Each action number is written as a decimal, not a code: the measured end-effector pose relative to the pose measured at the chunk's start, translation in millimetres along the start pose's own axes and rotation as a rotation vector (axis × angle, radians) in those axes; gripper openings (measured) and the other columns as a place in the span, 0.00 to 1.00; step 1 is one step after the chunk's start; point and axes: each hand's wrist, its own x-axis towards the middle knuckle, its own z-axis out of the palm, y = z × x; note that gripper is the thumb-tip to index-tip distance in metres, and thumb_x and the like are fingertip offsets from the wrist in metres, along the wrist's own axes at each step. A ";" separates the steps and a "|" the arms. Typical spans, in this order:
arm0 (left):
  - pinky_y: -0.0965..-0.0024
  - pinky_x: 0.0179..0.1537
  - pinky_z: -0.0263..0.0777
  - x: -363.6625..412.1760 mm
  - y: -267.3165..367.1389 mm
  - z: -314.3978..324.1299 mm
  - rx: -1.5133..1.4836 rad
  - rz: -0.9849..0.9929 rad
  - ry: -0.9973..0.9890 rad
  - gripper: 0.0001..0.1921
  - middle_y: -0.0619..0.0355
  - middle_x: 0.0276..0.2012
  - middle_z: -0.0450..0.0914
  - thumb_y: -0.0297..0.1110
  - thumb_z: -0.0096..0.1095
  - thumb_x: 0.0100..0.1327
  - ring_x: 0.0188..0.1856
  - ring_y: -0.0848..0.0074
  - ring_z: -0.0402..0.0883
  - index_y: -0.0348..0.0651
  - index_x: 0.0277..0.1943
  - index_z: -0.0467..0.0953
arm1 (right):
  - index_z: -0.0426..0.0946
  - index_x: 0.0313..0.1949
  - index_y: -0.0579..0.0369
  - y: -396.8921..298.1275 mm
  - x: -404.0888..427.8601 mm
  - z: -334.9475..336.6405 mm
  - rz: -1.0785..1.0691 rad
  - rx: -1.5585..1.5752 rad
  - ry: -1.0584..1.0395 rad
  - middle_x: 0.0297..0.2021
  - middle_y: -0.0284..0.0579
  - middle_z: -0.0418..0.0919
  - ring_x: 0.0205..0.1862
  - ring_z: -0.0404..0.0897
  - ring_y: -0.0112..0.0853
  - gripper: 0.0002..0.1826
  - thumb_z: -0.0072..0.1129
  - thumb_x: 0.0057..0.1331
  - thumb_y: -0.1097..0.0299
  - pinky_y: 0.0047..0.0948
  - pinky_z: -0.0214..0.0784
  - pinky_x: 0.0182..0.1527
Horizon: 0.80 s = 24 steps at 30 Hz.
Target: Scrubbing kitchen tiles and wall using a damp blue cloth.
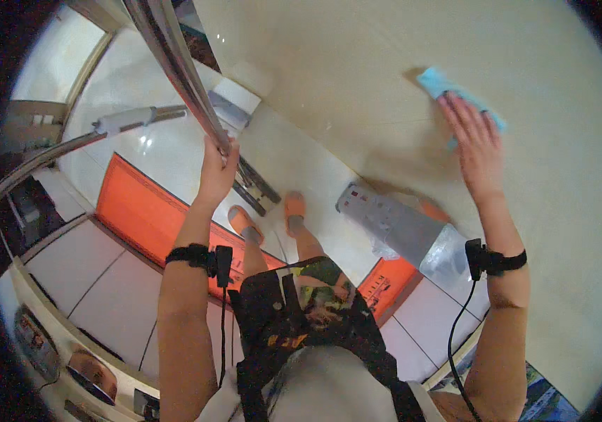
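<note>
My right hand [472,140] presses a light blue cloth [432,82] flat against a broad beige wall [554,158], fingers spread over it. Part of the cloth is hidden under the palm. With my left hand [219,169] I grip a bundle of shiny metal tubes [185,63], seemingly a folded frame. It slants from the upper left down to dark feet [266,198] near my orange slippers [294,205].
A tall grey bin [390,221] with clear plastic at its end stands by the wall. Orange mats [142,200] with writing lie on the tiles. A curved metal rail [53,158] crosses at left. A white box [235,100] sits near the wall corner.
</note>
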 end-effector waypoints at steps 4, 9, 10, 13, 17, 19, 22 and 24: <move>0.73 0.47 0.68 -6.0 79.9 -9.2 -0.185 -0.011 -0.107 0.21 0.58 0.43 0.73 0.24 0.54 0.64 0.44 0.77 0.72 0.40 0.59 0.61 | 0.57 0.65 0.39 47.5 -33.7 -35.4 0.261 0.018 0.284 0.66 0.26 0.57 0.64 0.59 0.25 0.33 0.44 0.58 0.71 0.35 0.48 0.66; 0.70 0.47 0.69 2.2 163.3 19.2 0.045 0.109 -0.105 0.23 0.57 0.43 0.75 0.29 0.56 0.64 0.44 0.76 0.74 0.42 0.60 0.61 | 0.63 0.61 0.45 63.0 -79.3 -6.4 0.210 0.237 0.378 0.62 0.33 0.63 0.62 0.63 0.31 0.27 0.44 0.60 0.71 0.37 0.57 0.61; 0.69 0.45 0.69 0.5 170.7 29.1 0.080 0.167 -0.132 0.18 0.53 0.39 0.75 0.32 0.56 0.63 0.41 0.70 0.75 0.41 0.54 0.63 | 0.66 0.58 0.47 61.2 -91.8 10.1 0.148 0.318 0.397 0.58 0.35 0.67 0.60 0.66 0.33 0.23 0.44 0.61 0.69 0.37 0.59 0.59; 0.62 0.44 0.68 -2.2 200.5 52.8 0.208 0.222 -0.260 0.14 0.48 0.36 0.75 0.35 0.56 0.62 0.42 0.58 0.76 0.40 0.46 0.66 | 0.71 0.51 0.53 45.9 -110.5 49.6 0.193 0.595 0.389 0.52 0.39 0.71 0.55 0.69 0.38 0.19 0.48 0.59 0.70 0.36 0.62 0.57; 0.64 0.44 0.68 0.0 216.0 100.4 0.368 0.278 -0.327 0.14 0.52 0.39 0.75 0.37 0.57 0.61 0.44 0.61 0.75 0.41 0.46 0.67 | 0.75 0.41 0.57 12.3 -120.4 113.1 0.347 0.876 0.258 0.46 0.43 0.74 0.51 0.70 0.41 0.14 0.53 0.54 0.72 0.35 0.64 0.54; 0.63 0.44 0.69 1.5 227.8 111.9 0.353 0.317 -0.377 0.16 0.51 0.40 0.75 0.39 0.57 0.61 0.44 0.60 0.76 0.40 0.47 0.67 | 0.76 0.40 0.56 -0.4 -132.0 100.3 0.397 0.931 0.176 0.45 0.44 0.74 0.50 0.70 0.41 0.13 0.53 0.53 0.74 0.36 0.64 0.53; 0.60 0.44 0.69 6.3 237.0 130.5 0.483 0.197 -0.386 0.17 0.48 0.39 0.77 0.40 0.58 0.59 0.43 0.55 0.77 0.40 0.47 0.68 | 0.76 0.40 0.54 -28.1 -170.0 83.9 0.426 0.951 0.168 0.43 0.45 0.74 0.49 0.70 0.42 0.16 0.51 0.51 0.78 0.37 0.65 0.51; 0.59 0.43 0.69 12.9 221.2 132.5 0.488 0.278 -0.353 0.17 0.48 0.38 0.78 0.39 0.58 0.58 0.43 0.55 0.77 0.39 0.46 0.68 | 0.76 0.42 0.53 -50.4 -198.7 67.6 0.420 0.913 0.251 0.43 0.46 0.74 0.49 0.70 0.43 0.18 0.51 0.50 0.81 0.37 0.66 0.51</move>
